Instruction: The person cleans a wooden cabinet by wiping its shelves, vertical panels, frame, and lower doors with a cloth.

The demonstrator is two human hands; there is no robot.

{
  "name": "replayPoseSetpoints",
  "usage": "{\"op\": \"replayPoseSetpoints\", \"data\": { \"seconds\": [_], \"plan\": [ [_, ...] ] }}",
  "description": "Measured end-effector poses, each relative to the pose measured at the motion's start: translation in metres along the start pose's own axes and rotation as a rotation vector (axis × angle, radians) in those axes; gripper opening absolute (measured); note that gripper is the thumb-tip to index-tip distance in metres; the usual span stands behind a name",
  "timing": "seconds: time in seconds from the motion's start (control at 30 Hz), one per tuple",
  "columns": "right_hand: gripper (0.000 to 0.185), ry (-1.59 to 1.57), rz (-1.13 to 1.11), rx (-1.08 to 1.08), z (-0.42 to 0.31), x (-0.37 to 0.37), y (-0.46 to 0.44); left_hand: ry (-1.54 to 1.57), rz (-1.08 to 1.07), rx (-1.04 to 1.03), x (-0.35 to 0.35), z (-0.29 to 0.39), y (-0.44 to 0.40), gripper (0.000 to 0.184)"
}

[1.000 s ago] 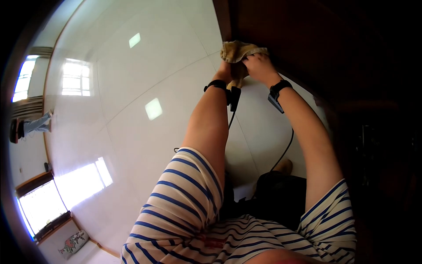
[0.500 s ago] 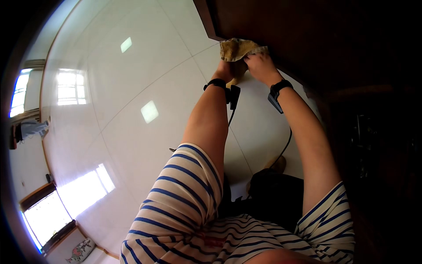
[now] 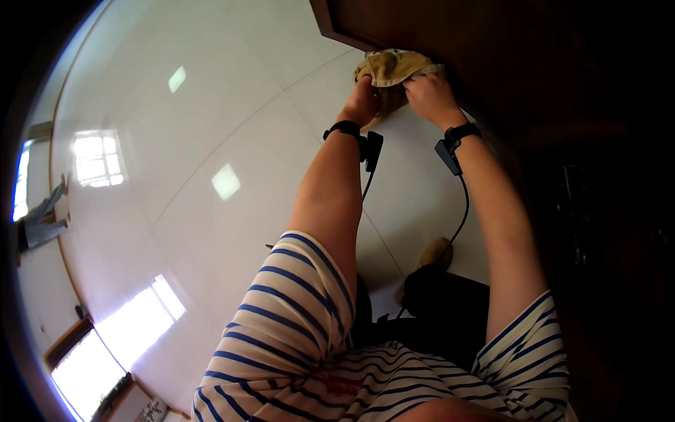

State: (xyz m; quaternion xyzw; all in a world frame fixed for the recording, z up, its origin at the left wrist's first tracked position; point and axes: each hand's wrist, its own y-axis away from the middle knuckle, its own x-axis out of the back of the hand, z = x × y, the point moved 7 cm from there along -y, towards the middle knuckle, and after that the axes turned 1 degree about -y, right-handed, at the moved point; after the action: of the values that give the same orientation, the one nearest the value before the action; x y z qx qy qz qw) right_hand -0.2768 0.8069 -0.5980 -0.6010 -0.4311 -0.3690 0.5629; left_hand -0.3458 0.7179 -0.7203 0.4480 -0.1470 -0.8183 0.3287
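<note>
A tan cloth (image 3: 395,67) with a pale edge hangs bunched between my two hands, beside the lower edge of a dark wooden piece of furniture (image 3: 344,27). My left hand (image 3: 362,100) is closed on the cloth's left part, its fingertips hidden under the folds. On the other side, my right hand (image 3: 429,95) pinches the cloth's right edge with bent fingers. Both wrists carry black straps with small dark devices and cables.
Glossy pale floor tiles (image 3: 260,162) spread on the left, with window reflections. At the far left stands another person, whose legs (image 3: 46,218) show. My shoe (image 3: 437,253) is below my hands. Dark furniture fills the right side.
The view has shifted along the furniture's edge. My hands have spread slightly apart, and the cloth between them looks wider and more open. Both hands still hold it.
</note>
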Motion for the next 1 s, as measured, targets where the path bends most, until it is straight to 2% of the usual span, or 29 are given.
{"op": "replayPoseSetpoints", "data": {
  "seconds": [0.07, 0.13, 0.2, 0.3, 0.4, 0.43, 0.5, 0.6, 0.73, 0.93, 1.0],
  "plan": [
    [0.011, 0.036, -0.009, -0.029, 0.008, 0.002, 0.007, -0.102, 0.036, -0.050, -0.002, 0.001, -0.007, 0.037],
    [0.010, 0.078, -0.023, -0.067, 0.015, 0.003, 0.016, -0.130, 0.009, -0.006, -0.014, -0.005, -0.013, 0.039],
    [0.012, 0.111, 0.024, -0.074, 0.014, 0.012, 0.025, 0.147, -0.180, -0.019, -0.041, -0.010, -0.014, 0.041],
    [0.011, 0.214, -0.078, -0.217, 0.024, 0.018, 0.039, 0.078, -0.332, 0.041, -0.058, -0.023, -0.025, 0.044],
    [0.010, 0.254, -0.121, -0.270, 0.022, 0.029, 0.054, 0.057, -0.462, 0.111, -0.064, -0.038, -0.037, 0.043],
    [0.010, 0.266, -0.130, -0.284, 0.020, 0.032, 0.058, 0.061, -0.475, 0.126, -0.070, -0.042, -0.034, 0.043],
    [0.009, 0.265, -0.108, -0.284, 0.013, 0.038, 0.064, 0.022, -0.366, 0.108, -0.072, -0.042, -0.029, 0.043],
    [0.009, 0.301, -0.144, -0.344, 0.001, 0.043, 0.063, 0.149, -0.397, 0.247, -0.087, -0.038, -0.009, 0.042],
    [0.009, 0.366, -0.152, -0.430, -0.009, 0.042, 0.066, 0.194, -0.414, 0.265, -0.090, -0.035, -0.008, 0.043],
    [0.007, 0.415, -0.238, -0.357, -0.006, 0.035, 0.064, 0.120, -0.350, 0.278, -0.084, -0.032, -0.016, 0.042],
    [0.008, 0.447, -0.191, -0.351, -0.008, 0.040, 0.063, 0.066, -0.434, 0.353, -0.083, -0.040, -0.017, 0.044]
  ]
}}
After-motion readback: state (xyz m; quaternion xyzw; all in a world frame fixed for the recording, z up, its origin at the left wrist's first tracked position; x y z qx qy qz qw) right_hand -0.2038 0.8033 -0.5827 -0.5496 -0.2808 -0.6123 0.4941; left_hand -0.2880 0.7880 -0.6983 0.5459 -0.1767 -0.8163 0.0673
